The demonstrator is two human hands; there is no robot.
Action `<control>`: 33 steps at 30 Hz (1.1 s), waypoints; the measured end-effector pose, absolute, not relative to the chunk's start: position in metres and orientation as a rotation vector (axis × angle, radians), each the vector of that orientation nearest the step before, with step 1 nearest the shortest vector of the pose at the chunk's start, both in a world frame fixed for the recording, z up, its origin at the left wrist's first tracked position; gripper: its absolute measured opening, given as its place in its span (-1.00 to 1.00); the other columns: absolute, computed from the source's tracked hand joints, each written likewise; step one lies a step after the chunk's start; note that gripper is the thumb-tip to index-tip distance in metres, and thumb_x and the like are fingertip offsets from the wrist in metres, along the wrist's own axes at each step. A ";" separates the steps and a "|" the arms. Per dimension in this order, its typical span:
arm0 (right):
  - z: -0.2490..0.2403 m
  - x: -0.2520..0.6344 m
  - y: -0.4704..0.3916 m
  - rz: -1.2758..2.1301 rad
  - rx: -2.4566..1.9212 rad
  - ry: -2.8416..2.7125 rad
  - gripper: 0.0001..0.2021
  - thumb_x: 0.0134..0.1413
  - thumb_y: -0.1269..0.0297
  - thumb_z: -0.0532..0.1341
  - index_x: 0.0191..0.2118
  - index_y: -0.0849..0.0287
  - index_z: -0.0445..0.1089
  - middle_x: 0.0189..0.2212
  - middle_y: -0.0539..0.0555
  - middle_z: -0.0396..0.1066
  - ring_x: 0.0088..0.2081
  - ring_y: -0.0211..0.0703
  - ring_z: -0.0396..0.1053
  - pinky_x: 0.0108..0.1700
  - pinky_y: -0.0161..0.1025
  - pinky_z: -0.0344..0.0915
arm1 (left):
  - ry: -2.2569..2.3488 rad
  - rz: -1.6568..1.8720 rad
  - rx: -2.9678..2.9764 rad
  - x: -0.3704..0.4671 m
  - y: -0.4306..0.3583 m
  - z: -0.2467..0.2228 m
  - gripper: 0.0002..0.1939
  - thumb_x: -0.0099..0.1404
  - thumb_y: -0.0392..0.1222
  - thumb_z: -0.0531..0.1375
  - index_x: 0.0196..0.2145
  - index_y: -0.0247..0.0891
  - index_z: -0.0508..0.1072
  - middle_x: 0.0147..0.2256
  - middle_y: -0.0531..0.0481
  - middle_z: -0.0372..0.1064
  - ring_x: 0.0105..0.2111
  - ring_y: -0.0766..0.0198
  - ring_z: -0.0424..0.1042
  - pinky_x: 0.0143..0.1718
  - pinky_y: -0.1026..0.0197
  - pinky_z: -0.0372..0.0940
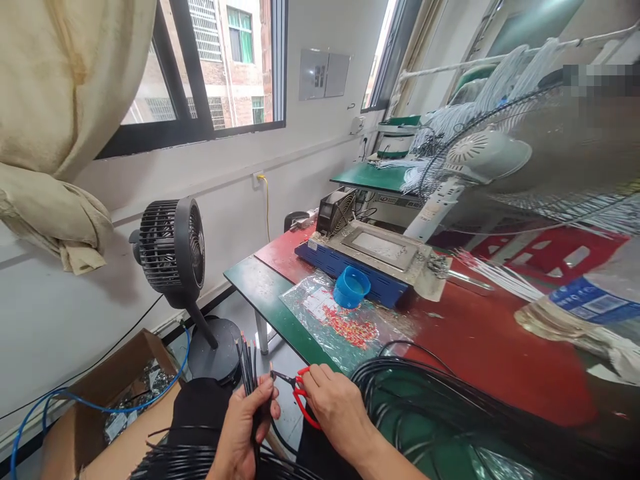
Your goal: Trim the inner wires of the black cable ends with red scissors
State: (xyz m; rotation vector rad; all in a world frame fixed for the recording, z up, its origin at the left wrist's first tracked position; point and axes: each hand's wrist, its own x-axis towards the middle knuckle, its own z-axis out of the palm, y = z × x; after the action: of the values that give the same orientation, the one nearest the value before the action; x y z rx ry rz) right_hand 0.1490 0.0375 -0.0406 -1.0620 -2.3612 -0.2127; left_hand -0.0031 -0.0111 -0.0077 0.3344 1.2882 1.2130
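Observation:
My left hand [245,420] is closed around several black cables [246,370], whose stripped ends point upward and show copper tips. In my right hand [333,403] is a pair of red-handled scissors or cutters [306,407]. The dark blades [283,378] reach left to a single copper-tipped cable end beside my left thumb. A larger bundle of black cables [175,460] lies across my lap, under my left hand. To the right of my right hand, a big coil of black cable [400,400] rests on the table.
On the red and green table [480,353] stand a blue heated-looking machine [350,273], a blue cup [351,288] and a plastic sheet with red and yellow scraps [353,327]. A black floor fan [173,250] and a cardboard box [110,400] are at left; a white fan [485,157] is at right.

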 end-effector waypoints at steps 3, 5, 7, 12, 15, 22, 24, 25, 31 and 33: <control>-0.046 0.145 0.039 -0.198 -1.086 -2.391 -0.86 -0.09 0.53 0.18 -0.53 0.17 0.29 -0.58 -0.01 0.29 -0.53 -0.22 0.16 -0.48 -0.24 -0.15 | 1.326 1.242 0.370 -0.006 -0.006 -0.016 -0.74 0.02 -0.14 0.23 -0.40 -0.42 0.38 -0.63 0.03 0.30 -0.75 0.56 0.06 -0.79 0.44 -0.23; -0.048 0.142 0.041 -0.113 -1.117 -2.391 -0.86 -0.09 0.52 0.19 -0.54 0.17 0.30 -0.60 -0.02 0.31 -0.54 -0.25 0.17 -0.49 -0.25 -0.15 | 1.322 1.253 0.364 -0.008 -0.003 -0.023 -0.74 0.01 -0.15 0.24 -0.39 -0.42 0.37 -0.62 0.04 0.30 -0.75 0.57 0.05 -0.78 0.45 -0.22; -0.047 0.142 0.043 0.052 -1.165 -2.374 -0.88 -0.06 0.48 0.18 -0.54 0.18 0.32 -0.60 -0.03 0.32 -0.55 -0.28 0.18 -0.50 -0.27 -0.15 | 1.302 1.252 0.365 -0.010 -0.001 -0.028 -0.73 0.03 -0.15 0.23 -0.37 -0.42 0.36 -0.62 0.05 0.30 -0.76 0.60 -0.02 -0.77 0.45 -0.23; -0.029 0.145 0.050 0.763 -1.253 -2.194 -0.70 0.10 0.20 0.09 -0.56 0.23 0.36 -0.64 -0.04 0.24 -0.58 -0.35 0.12 -0.52 -0.35 -0.08 | 1.297 1.222 0.402 -0.013 -0.003 -0.034 -0.66 0.04 -0.12 0.23 -0.27 -0.40 0.32 -0.62 0.04 0.32 -0.77 0.60 -0.02 -0.76 0.41 -0.29; -0.019 0.147 0.051 1.167 -1.199 -1.962 -0.68 0.05 0.07 0.12 -0.46 0.22 0.42 -0.64 -0.06 0.21 -0.58 -0.35 0.10 -0.53 -0.39 -0.02 | 1.319 1.152 0.445 -0.008 -0.007 -0.033 -0.61 0.03 -0.09 0.23 -0.24 -0.39 0.29 -0.65 0.04 0.33 -0.79 0.59 -0.06 -0.74 0.37 -0.32; -0.018 0.149 0.051 1.564 -1.128 -1.623 -0.67 -0.06 0.03 0.20 -0.45 0.26 0.39 -0.68 -0.09 0.16 -0.62 -0.39 0.03 -0.58 -0.40 -0.04 | 1.333 1.073 0.500 0.012 -0.010 -0.031 -0.53 -0.18 -0.06 0.35 -0.36 -0.37 0.32 -0.73 0.01 0.36 -0.84 0.61 -0.12 -0.70 0.31 -0.40; -0.017 0.150 0.051 1.566 -1.131 -1.616 -0.69 -0.09 0.05 0.23 -0.50 0.26 0.37 -0.69 -0.09 0.14 -0.62 -0.39 0.02 -0.58 -0.40 -0.06 | 1.362 1.072 0.513 0.015 -0.010 -0.031 -0.55 -0.18 -0.07 0.35 -0.38 -0.37 0.32 -0.74 0.03 0.35 -0.84 0.61 -0.13 -0.69 0.31 -0.41; -0.017 0.151 0.051 1.561 -1.132 -1.623 -0.70 -0.10 0.07 0.23 -0.51 0.27 0.36 -0.69 -0.09 0.13 -0.62 -0.39 0.01 -0.58 -0.40 -0.06 | 1.372 1.067 0.506 0.016 -0.010 -0.031 -0.57 -0.16 -0.07 0.34 -0.38 -0.36 0.32 -0.74 0.03 0.35 -0.84 0.61 -0.12 -0.70 0.32 -0.41; -0.015 0.152 0.049 1.562 -1.102 -1.731 -0.77 -0.06 0.19 0.19 -0.50 0.29 0.40 -0.70 -0.10 0.12 -0.62 -0.41 -0.02 -0.59 -0.41 -0.08 | 1.287 1.133 0.366 0.018 -0.014 -0.029 -0.63 -0.03 -0.04 0.26 -0.33 -0.33 0.30 -0.70 0.09 0.32 -0.82 0.60 -0.08 -0.72 0.36 -0.36; -0.016 0.152 0.048 1.552 -1.110 -1.781 -0.79 -0.07 0.23 0.19 -0.52 0.29 0.41 -0.70 -0.09 0.12 -0.62 -0.41 -0.01 -0.59 -0.42 -0.08 | 1.268 1.157 0.351 0.017 -0.014 -0.027 -0.64 -0.03 -0.05 0.26 -0.34 -0.32 0.30 -0.69 0.10 0.32 -0.82 0.62 -0.10 -0.72 0.36 -0.36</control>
State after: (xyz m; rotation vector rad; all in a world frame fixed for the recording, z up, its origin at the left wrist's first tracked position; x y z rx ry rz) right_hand 0.1517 0.0478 -0.0162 -1.1104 -1.7811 1.5522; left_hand 0.0168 -0.0139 -0.0274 0.3510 1.2678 1.1569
